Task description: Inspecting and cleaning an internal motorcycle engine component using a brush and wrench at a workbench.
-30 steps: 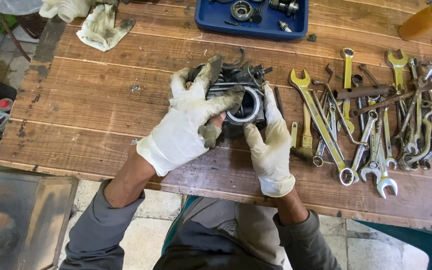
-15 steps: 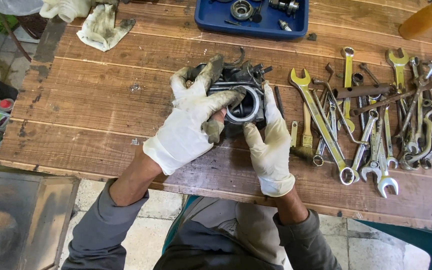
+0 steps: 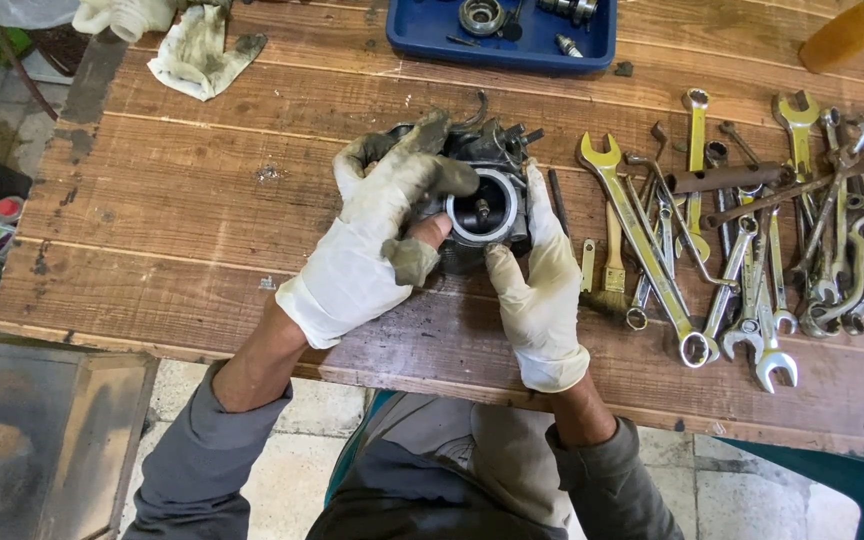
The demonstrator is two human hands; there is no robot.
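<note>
Here, a grimy metal carburetor shows its round bore.

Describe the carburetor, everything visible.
The carburetor is a dark, grimy cast-metal body with a round silvery bore facing the camera and a small pin showing inside. Short fittings and a curved hook-like piece stick out along its top. It rests on the wooden table, left of the wrenches. The gloved left hand wraps over its left side; the gloved right hand grips its right side.
</note>
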